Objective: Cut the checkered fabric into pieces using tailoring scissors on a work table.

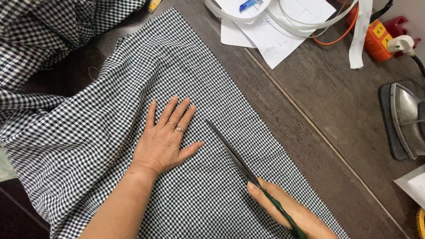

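Checked fabric [133,102]: black-and-white gingham, one layer spread flat over the middle of the desk [336,102], its surplus bunched toward the desk's far left corner and trailing off the near left edge. Left hand [164,140]: palm down, fingers spread, pressing the cloth flat just left of the cutting line; it grips nothing. Right hand [290,210]: closed round the green handles of the scissors [234,155], near the desk's near edge. Scissors: long dark blades lying close together on the cloth, tips pointing away toward the far left, just beside the left thumb but apart from it. Handling note: a clean cut here seems to call for the lower blade kept low on the desk, long strokes following one row of checks, and the flat hand holding the cloth taut while staying clear of the blade tips. Also present: white paper sheets [274,26] and white tape strips [359,35] at the far edge; orange power strip [378,40] at the far right corner; iron [409,119] on a dark pad at the right edge.
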